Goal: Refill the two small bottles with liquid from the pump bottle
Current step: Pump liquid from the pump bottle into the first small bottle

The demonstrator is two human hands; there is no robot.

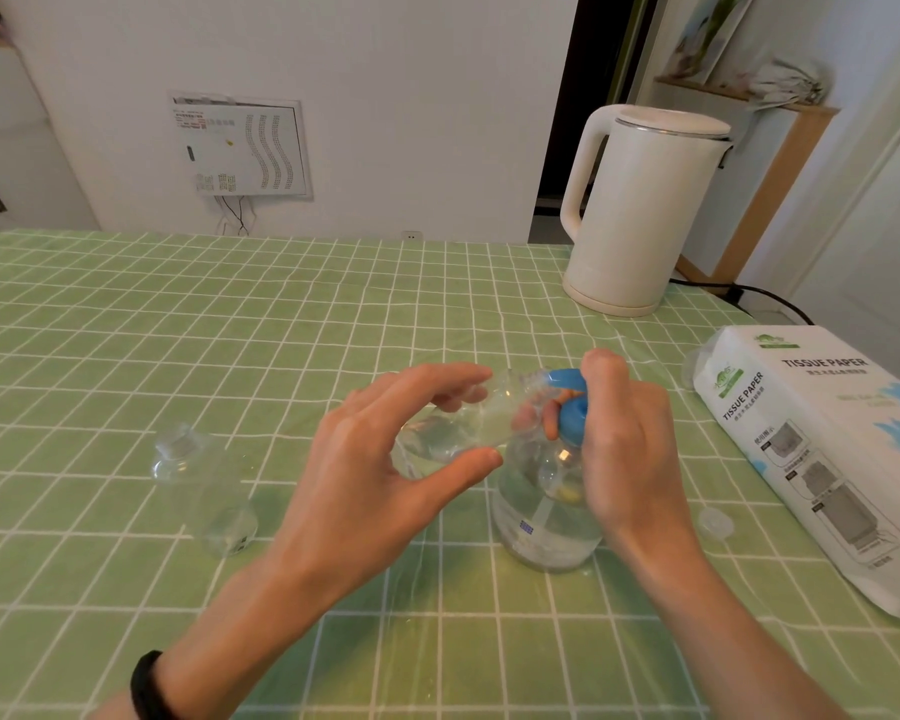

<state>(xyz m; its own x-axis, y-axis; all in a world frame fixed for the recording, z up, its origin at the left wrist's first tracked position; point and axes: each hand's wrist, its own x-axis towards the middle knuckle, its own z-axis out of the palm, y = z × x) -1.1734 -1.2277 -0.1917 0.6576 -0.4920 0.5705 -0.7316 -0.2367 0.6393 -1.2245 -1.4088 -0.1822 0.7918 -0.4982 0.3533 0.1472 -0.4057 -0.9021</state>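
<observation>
One small bottle (pixel 453 433) is mid-fill, pinched by the left grip (pixel 385 459) at the spout of the pump bottle (pixel 546 511), right grip (pixel 624 433) curled round its head; the second bottle (pixel 198 480) stands apart on the table (pixel 126 330), apparently unfilled.

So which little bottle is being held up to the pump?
The little bottle gripped in the left hand, tipped with its mouth at the blue pump spout. The other little bottle just stands on the table farther left, untouched.
</observation>
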